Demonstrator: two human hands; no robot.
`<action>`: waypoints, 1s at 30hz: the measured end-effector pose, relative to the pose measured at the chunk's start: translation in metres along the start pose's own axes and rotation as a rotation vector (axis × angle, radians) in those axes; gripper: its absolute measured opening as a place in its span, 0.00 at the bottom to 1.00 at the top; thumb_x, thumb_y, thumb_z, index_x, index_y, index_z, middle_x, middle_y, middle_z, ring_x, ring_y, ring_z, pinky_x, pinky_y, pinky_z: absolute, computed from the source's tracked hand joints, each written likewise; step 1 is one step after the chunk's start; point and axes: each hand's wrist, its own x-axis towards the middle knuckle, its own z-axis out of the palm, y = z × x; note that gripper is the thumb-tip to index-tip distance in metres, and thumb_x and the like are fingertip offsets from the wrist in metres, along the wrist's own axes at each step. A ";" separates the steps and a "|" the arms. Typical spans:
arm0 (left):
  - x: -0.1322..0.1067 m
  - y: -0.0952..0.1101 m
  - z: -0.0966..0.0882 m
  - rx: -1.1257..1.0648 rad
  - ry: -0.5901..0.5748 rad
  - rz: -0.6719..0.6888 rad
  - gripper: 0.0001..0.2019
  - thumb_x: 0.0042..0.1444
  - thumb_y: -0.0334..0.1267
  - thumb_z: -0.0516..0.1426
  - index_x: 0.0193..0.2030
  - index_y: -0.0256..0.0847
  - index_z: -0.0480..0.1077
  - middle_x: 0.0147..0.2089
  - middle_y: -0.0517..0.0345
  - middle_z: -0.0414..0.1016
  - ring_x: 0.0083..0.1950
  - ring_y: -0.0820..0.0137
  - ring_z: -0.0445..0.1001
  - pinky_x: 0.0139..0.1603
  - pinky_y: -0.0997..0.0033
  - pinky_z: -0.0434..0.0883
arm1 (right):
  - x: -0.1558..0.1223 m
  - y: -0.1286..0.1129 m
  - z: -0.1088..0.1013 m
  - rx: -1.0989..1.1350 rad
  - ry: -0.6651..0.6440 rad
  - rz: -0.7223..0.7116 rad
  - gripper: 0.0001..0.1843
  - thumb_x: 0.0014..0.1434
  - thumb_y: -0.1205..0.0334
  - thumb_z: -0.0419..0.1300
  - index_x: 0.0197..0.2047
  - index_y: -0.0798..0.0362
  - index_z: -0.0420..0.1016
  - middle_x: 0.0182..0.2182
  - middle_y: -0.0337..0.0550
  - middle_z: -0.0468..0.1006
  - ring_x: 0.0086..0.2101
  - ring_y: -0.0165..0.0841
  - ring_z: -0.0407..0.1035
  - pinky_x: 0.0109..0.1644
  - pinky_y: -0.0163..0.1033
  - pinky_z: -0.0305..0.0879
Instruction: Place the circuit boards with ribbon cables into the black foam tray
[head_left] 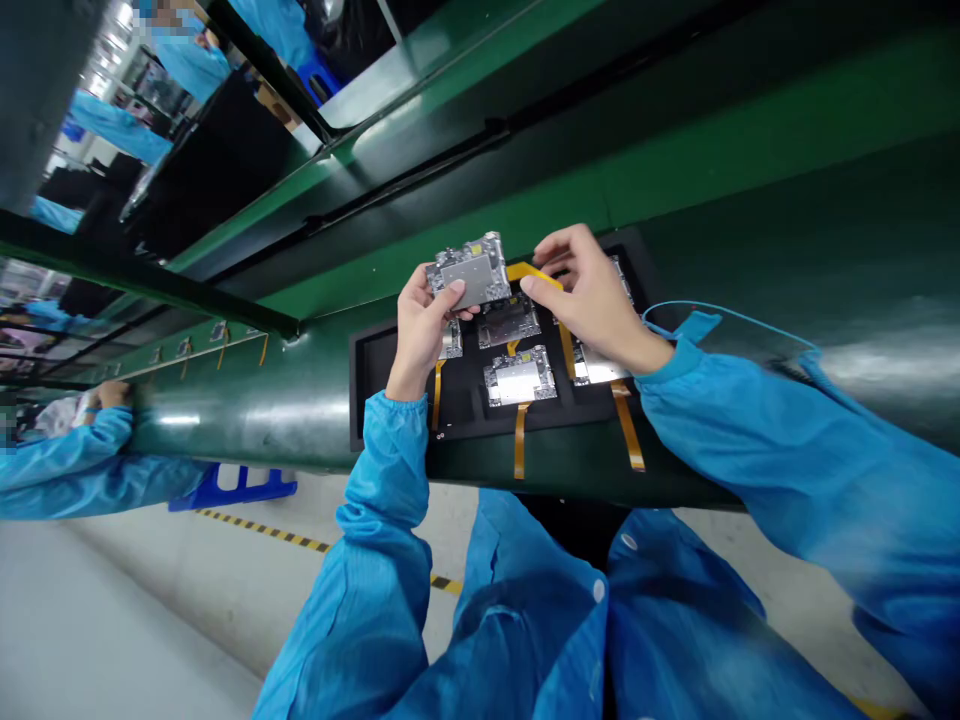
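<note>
My left hand (pixel 427 325) grips a circuit board (pixel 474 272) by its lower left side, thumb on the silver shield plate. The board is held up above a black tray (pixel 360 385). From its right edge runs an orange flat ribbon cable (pixel 534 273). My right hand (pixel 589 290) pinches the far end of that cable between thumb and fingers. Below my hands another circuit board (pixel 519 380) lies in the tray, with its ribbon cable (pixel 520 445) hanging over the front edge. More boards in the tray are partly hidden by my hands.
The tray rests on a long green work surface (pixel 750 240). A blue cord (pixel 739 305) runs from my right cuff to the right. At far left are a co-worker's sleeves (pixel 75 465), a blue stool (pixel 240 487) and several boards along the line. A green post (pixel 150 270) crosses the left side.
</note>
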 end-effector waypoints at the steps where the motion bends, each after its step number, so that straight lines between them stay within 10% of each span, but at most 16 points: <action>1: 0.001 -0.002 -0.002 0.039 0.032 0.032 0.30 0.61 0.69 0.65 0.55 0.47 0.68 0.48 0.52 0.82 0.37 0.68 0.84 0.36 0.68 0.81 | -0.002 -0.001 -0.001 -0.079 0.059 -0.075 0.14 0.63 0.55 0.73 0.46 0.44 0.72 0.49 0.46 0.76 0.53 0.45 0.70 0.60 0.54 0.73; 8: -0.004 0.000 0.009 0.188 0.131 0.151 0.36 0.61 0.77 0.59 0.58 0.49 0.66 0.48 0.51 0.80 0.42 0.65 0.85 0.35 0.67 0.82 | -0.015 -0.013 0.002 -0.217 0.085 -0.211 0.08 0.67 0.53 0.68 0.47 0.42 0.77 0.50 0.50 0.79 0.63 0.56 0.64 0.70 0.71 0.62; 30: -0.014 -0.011 0.030 0.217 0.084 0.211 0.37 0.60 0.79 0.58 0.55 0.47 0.73 0.47 0.52 0.81 0.56 0.58 0.84 0.57 0.54 0.84 | -0.005 -0.007 0.009 0.431 0.078 0.167 0.14 0.58 0.52 0.80 0.39 0.47 0.82 0.37 0.40 0.83 0.44 0.40 0.81 0.49 0.46 0.83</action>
